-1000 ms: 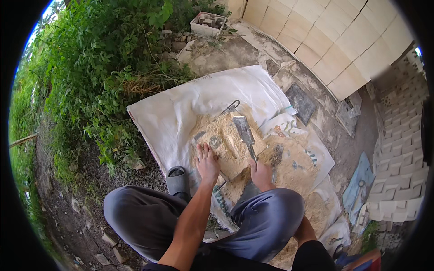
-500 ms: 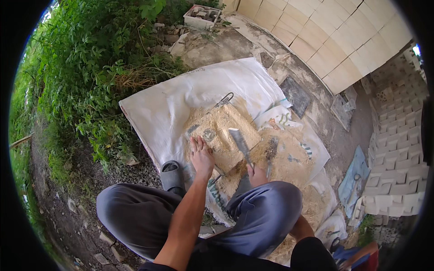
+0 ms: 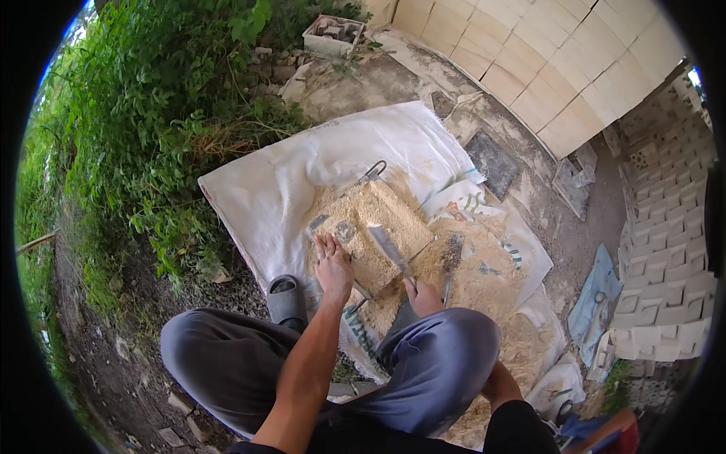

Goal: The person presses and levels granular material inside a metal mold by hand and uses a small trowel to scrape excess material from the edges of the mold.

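Note:
My left hand [image 3: 333,265] lies flat with fingers stretched out on the near left part of a square mould, beside a round grey patch on its top. Pale yellow sandy powder [image 3: 401,219] covers most of the mould. A wire handle [image 3: 375,171] sticks out at its far edge, and a metal rod shows at its near edge. My right hand [image 3: 425,297] is closed round the grip of a trowel [image 3: 388,246] with a long flat grey blade. That blade slants over the powder on the mould; whether it touches cannot be told. My right knee partly hides the right wrist.
White woven sacks [image 3: 265,181] lie under the mould, strewn with powder. Another flat-bladed tool [image 3: 454,257] rests right of the mould. Beyond are a dark slab [image 3: 493,163], a white crate [image 3: 333,36], stacked pale tiles [image 3: 529,76] and a blue sheet [image 3: 592,299]. Plants grow at left.
The trowel and my right hand have shifted a little left and toward the mould's middle. The raised powder ridge there looks flatter. My left hand stays nearly in place on the mould.

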`<state>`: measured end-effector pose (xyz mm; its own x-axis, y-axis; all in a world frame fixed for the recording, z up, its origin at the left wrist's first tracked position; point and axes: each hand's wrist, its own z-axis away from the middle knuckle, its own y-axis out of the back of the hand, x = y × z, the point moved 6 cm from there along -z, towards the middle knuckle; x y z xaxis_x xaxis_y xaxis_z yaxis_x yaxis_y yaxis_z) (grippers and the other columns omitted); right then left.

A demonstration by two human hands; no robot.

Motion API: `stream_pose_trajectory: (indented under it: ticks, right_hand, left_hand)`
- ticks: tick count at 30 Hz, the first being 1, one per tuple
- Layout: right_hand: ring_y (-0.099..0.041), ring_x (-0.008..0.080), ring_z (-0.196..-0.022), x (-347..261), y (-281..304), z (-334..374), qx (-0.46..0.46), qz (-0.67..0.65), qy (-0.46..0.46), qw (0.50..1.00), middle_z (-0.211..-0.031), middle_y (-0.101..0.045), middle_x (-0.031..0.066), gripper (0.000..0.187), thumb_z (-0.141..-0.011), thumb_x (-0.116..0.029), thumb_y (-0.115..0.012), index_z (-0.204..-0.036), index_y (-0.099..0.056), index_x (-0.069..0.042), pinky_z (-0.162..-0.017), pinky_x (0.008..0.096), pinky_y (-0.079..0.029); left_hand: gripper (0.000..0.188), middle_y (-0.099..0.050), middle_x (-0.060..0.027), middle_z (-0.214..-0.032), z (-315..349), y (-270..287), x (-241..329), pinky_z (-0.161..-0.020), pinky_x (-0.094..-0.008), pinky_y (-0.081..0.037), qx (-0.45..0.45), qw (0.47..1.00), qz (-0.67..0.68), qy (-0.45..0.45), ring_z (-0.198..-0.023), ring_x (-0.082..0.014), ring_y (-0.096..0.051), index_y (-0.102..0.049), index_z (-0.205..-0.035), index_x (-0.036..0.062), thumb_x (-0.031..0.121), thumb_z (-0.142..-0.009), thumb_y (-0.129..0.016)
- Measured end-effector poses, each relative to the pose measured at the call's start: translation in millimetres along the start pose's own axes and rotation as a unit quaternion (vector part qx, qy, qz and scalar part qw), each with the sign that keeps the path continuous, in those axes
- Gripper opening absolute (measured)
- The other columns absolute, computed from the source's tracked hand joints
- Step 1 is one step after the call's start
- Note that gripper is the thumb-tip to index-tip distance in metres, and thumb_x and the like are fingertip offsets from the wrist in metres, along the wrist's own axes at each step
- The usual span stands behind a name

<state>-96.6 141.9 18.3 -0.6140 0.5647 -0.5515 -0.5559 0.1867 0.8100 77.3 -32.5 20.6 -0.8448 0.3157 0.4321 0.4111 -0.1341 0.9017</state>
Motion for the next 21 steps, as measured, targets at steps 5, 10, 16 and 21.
stream_pose_trajectory:
  ticks: [5, 10, 16, 21]
  right_hand:
    - [-0.056, 0.0464, -0.068, -4.3, -2.2, -5.8, -0.030, 0.013, 0.037, 0.999, -0.070, -0.058, 0.0267, 0.050, -0.094, -0.044, -0.049, -0.079, -0.059, 0.003, -0.061, 0.0495, -0.041]
    - [-0.058, 0.0448, -0.070, -33.4, 86.6, -29.3, -0.083, -0.038, 0.001, 0.996, -0.070, -0.058, 0.0271, 0.055, -0.094, -0.047, -0.046, -0.082, -0.060, 0.005, -0.067, 0.0497, -0.044]
    - [-0.040, 0.0132, -0.046, -137.8, 265.1, -39.7, -0.022, -0.040, -0.018, 0.999, -0.055, -0.044, 0.0007, 0.042, -0.098, -0.042, -0.045, -0.077, -0.053, -0.006, -0.046, 0.0308, -0.035]
    - [-0.024, 0.0055, -0.039, -190.8, 271.7, -3.2, -0.074, -0.461, -0.128, 0.875, -0.054, -0.030, -0.0069, 0.036, -0.098, -0.040, -0.046, -0.076, -0.043, -0.012, -0.037, 0.0250, -0.019]
  left_hand:
    - [0.052, -0.033, -0.0116, -0.149, 0.2, 5.1, -1.6, -0.102, -0.0459, -0.038, -0.037, 0.999, 0.012, 0.005, -0.142, -0.0330, -0.018, -0.047, -0.133, 0.0004, 0.016, -0.085, -0.054]
    - [0.053, -0.028, -0.0151, -0.151, 31.6, 7.8, 5.0, -0.110, -0.0492, -0.024, 0.044, 0.998, -0.020, -0.041, -0.142, -0.0318, -0.018, -0.042, -0.135, -0.0010, 0.021, -0.088, -0.049]
    - [0.051, -0.031, -0.0228, -0.146, 28.5, -15.1, 50.0, -0.114, -0.0496, -0.014, -0.002, 0.961, -0.046, -0.275, -0.140, -0.0343, -0.022, -0.044, -0.130, -0.0063, 0.026, -0.091, -0.043]
    - [0.052, -0.046, -0.0243, -0.133, 34.1, -34.9, 78.0, -0.113, -0.0482, -0.020, -0.008, 0.966, -0.088, -0.243, -0.132, -0.0376, -0.035, -0.051, -0.122, -0.0080, 0.032, -0.090, -0.045]
